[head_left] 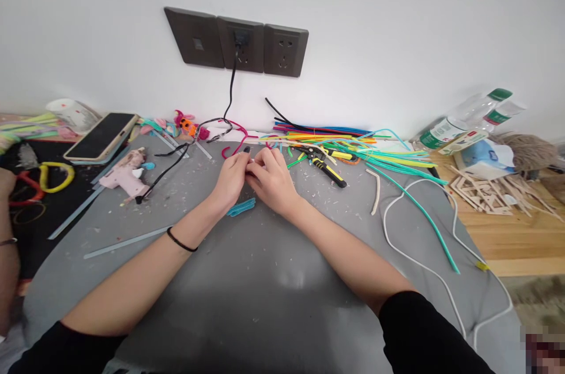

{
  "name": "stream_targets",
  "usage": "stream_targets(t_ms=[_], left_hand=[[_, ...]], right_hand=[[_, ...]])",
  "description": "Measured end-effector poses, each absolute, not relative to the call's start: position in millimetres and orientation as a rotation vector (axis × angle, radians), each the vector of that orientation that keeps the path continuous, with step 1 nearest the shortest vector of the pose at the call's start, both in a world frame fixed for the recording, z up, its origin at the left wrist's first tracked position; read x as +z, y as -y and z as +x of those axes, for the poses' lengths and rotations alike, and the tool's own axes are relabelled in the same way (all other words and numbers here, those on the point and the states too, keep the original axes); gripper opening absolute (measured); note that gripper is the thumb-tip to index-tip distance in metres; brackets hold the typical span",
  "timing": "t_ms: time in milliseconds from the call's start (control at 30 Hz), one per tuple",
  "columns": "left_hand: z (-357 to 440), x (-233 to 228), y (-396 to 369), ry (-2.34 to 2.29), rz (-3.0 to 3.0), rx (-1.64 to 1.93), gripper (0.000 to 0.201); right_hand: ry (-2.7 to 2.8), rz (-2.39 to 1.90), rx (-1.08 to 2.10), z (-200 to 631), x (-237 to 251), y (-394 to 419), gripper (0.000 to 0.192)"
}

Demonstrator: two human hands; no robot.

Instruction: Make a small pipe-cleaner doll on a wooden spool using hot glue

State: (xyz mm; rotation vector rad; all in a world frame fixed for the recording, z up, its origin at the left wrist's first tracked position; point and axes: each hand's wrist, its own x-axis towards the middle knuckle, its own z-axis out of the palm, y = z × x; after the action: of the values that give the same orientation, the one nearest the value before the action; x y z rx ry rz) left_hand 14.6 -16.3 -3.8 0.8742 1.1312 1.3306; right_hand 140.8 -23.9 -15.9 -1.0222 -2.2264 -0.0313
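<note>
Head view, left hand (230,181) and right hand (270,178) fingers pinched together on something small, unidentifiable, plastic bottles (468,116) lying capped.

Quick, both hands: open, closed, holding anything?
Left hand: fingers curled shut, pinching something small against the right; what it is cannot be told.
Right hand: fingers curled shut on the same hidden item.

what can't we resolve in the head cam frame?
- What the left hand and right hand pinch between them: covered by the fingers, too small.
- Label text on the bottles: too small.
- Bottom right corner: pixelated blur.
- Another person's arm: cut off by the left edge.
- Blue piece under the wrists: partly hidden.
</note>
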Motion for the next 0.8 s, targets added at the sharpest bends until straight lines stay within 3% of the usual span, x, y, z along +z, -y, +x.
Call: stream_targets(t_ms=[233, 500, 800], left_hand=[[11.0, -1.2, 13.3, -1.087, 0.804, 1.334, 0.037], [3.5, 13.1, 0.6, -1.008, 0.306, 1.298, 0.034], [6.5, 8.0, 5.2, -0.958, 0.413, 1.256, 0.024]], right_hand=[[2.216, -1.04, -0.014, 140.5, -15.0, 24.1, 0.015], [2.076, -0.952, -0.03, 144.2, -14.7, 22.0, 0.016], [2.018, -0.97, 0.024, 141.9, -12.0, 26.0, 0.017]])
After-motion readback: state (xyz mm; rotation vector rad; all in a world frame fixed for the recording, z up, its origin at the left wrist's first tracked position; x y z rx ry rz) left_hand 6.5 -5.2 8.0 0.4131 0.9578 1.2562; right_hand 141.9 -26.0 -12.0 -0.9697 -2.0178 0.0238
